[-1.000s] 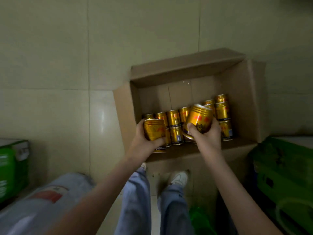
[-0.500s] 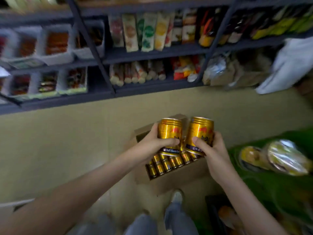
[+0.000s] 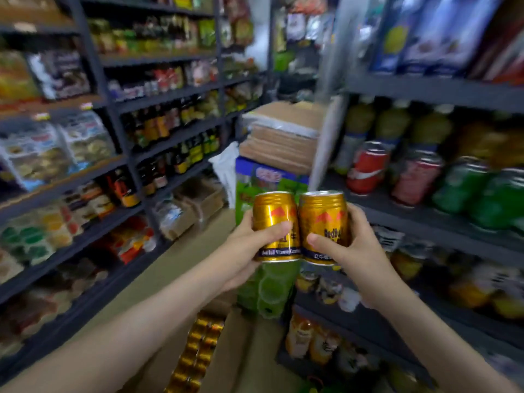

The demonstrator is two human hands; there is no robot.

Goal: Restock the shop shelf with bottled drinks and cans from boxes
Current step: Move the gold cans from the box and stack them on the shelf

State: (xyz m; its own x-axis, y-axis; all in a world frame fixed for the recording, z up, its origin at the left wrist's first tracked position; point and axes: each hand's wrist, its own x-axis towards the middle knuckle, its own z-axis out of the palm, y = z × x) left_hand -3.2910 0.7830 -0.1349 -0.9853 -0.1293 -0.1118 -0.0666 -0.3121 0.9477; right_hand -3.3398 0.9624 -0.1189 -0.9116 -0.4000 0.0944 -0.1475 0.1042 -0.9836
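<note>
Left hand (image 3: pixel 243 248) grip tight around left can (image 3: pixel 273 219), right hand (image 3: pixel 354 251) around right can (image 3: pixel 323 217)

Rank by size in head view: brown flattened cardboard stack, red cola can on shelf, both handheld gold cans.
1. Brown flattened cardboard stack
2. Left gold can and right gold can: alike, inflated by nearness
3. Red cola can

Head-worn wide-angle view, forward down the aisle (image 3: pixel 181 265), drinks shelf (image 3: pixel 425 90) close at right
</note>
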